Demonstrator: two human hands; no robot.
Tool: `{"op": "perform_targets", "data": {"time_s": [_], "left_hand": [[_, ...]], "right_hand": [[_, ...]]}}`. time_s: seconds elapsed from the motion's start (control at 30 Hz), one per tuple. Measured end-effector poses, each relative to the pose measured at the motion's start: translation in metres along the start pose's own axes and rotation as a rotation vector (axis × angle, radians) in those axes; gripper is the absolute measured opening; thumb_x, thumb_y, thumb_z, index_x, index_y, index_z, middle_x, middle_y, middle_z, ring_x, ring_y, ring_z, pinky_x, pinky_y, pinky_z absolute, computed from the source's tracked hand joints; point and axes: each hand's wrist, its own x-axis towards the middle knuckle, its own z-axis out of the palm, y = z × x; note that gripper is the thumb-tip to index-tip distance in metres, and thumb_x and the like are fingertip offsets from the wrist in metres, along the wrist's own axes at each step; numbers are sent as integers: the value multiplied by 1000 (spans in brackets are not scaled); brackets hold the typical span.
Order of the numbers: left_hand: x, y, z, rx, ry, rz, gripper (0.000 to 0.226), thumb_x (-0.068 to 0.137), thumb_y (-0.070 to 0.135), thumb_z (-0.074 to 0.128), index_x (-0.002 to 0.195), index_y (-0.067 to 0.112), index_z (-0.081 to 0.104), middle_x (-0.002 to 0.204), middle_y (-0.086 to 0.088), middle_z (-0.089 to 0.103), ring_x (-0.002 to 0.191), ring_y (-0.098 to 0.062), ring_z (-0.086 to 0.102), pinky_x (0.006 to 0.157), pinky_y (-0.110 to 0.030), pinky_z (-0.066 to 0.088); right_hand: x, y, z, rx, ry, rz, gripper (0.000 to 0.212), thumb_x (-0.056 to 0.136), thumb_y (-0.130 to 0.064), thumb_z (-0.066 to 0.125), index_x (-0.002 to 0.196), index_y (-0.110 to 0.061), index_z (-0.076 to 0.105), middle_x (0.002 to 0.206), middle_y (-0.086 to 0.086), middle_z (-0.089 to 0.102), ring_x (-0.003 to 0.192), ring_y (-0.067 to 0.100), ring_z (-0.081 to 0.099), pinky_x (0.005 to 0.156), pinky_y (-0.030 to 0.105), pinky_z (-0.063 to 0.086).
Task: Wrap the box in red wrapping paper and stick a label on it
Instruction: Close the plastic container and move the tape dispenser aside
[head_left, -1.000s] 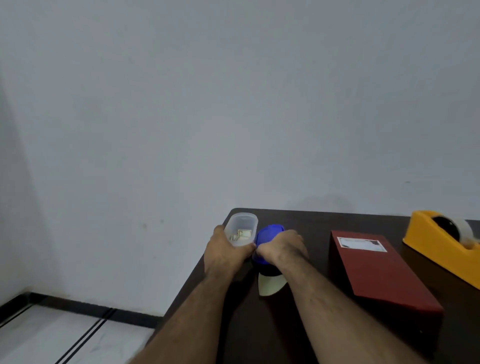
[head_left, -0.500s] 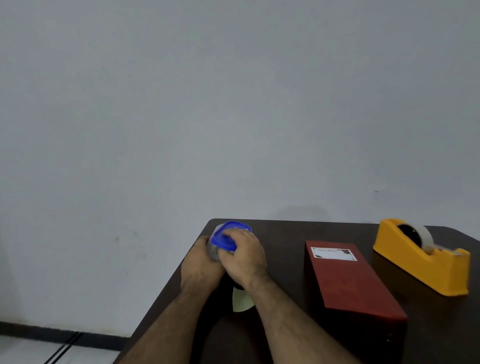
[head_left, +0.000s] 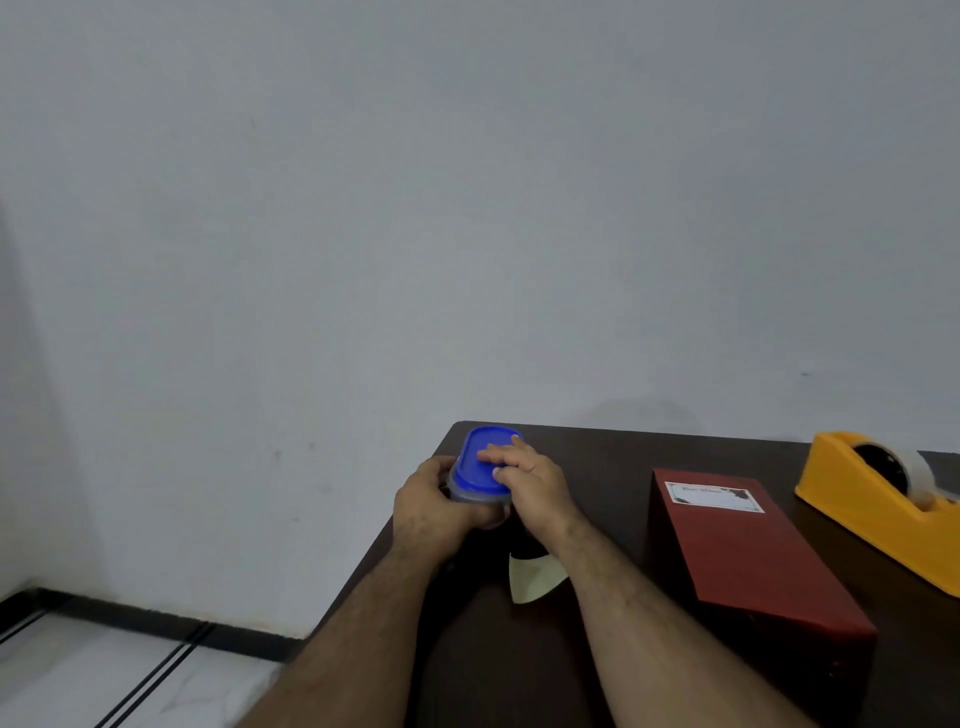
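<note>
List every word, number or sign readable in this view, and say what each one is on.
White label on top of the red wrapped box: a line of script print inside a decorative border, too small and blurred to read.
Yellow tape dispenser: no text visible.
Blue lid of the container under the hands: no text visible.
Nothing else in view carries lettering.

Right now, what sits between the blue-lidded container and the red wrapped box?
Head view: the right hand pressing the blue lid, then bare dark table up to the red wrapped box.
</note>
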Motion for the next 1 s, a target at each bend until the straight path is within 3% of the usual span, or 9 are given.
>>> {"op": "perform_targets", "data": {"time_s": [0.1,0.2,0.33,0.43,0.53,0.67,0.8,0.9,1.0], "left_hand": [[1,1,1,-1,-17,6,83,48,40,103,120,37,61,103,16,73,89,-4,73,78,-26,63],[2,1,2,31,-22,4,92,50,40,102,130,31,57,107,16,70,92,-4,70,77,-22,58],[2,2,2,81,-16,13,111,47,43,95,146,27,48,118,13,68,99,-8,69,87,-30,60],[-1,4,3,78,-18,39,110,49,43,87,150,31,47,121,15,68,101,-7,69,94,-34,60],[-3,4,5,81,-32,68,99,55,41,89,147,32,54,119,18,70,102,-4,68,96,-34,60],[-3,4,5,95,-33,78,98,59,43,93,149,32,56,118,18,70,100,-1,68,95,-31,60],[-5,7,6,93,-45,83,101,58,50,98,148,31,55,115,22,66,99,1,66,89,-25,59],[-5,8,6,111,-60,76,99,62,45,98,149,31,53,119,19,62,101,0,63,89,-27,58],[0,9,5,37,-108,58,95,68,40,86,154,28,48,134,15,61,113,-5,62,96,-31,57]], "right_hand": [[2,-1,-1,-87,5,-46,38,94,3,59,119,-16,81,125,-10,72,129,-5,52,103,1,36],[1,-3,0,-278,-16,-155,33,94,-6,63,117,-20,82,125,-9,75,117,-3,61,113,20,43],[-2,-8,5,-651,88,-322,34,92,-33,56,112,-29,83,112,-14,79,112,8,65,110,31,46],[-2,-6,3,-799,157,-325,47,90,-45,43,111,-30,82,105,-13,78,108,14,63,107,39,48],[-2,-3,0,-703,141,-232,40,96,-40,52,126,-31,78,136,-5,68,134,19,53,117,40,41],[-2,2,-1,-616,195,-228,34,95,-29,61,124,-23,79,127,-5,72,123,15,61,108,37,50],[0,1,-4,36,329,-34,42,99,-11,62,140,-18,66,141,-2,61,116,10,62,93,27,60],[-1,1,-9,301,350,194,54,101,-16,61,153,-22,50,147,-4,57,128,15,59,107,39,55],[-2,2,-10,366,314,255,48,101,-15,61,148,-20,55,138,-2,64,121,15,64,100,35,58]]}}
